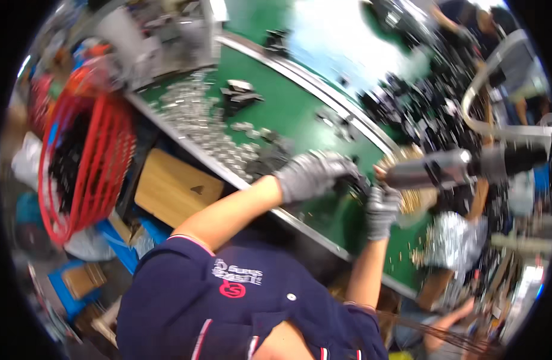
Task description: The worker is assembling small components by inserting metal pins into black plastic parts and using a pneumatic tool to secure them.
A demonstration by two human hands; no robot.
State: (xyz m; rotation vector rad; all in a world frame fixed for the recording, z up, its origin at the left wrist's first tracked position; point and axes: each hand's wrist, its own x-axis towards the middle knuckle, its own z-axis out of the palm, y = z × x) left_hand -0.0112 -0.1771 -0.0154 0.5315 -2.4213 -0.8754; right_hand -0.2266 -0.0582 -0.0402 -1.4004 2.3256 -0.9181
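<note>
Grey gloves cover both my hands over the green bench [324, 216]. My left hand [315, 174] has its fingers curled around a small black part [351, 180], whose shape is blurred. My right hand [384, 207] closes at the narrow front end of a grey and black power screwdriver [435, 170], which stretches off to the right. Under the tool, partly hidden, lies a heap of small brass-coloured screws [417, 201]. Left of my left hand, a pile of shiny metal pieces [210, 126] spreads along the bench's near edge, with dark parts [273, 159] beside it.
A red plastic basket [96, 162] with black contents stands at left, near a cardboard box [177, 189]. A metal rail [324, 90] crosses the bench. Beyond it are many black parts [420, 108]. A clear plastic bag [453, 243] sits at right. Other people [468, 24] are at far right.
</note>
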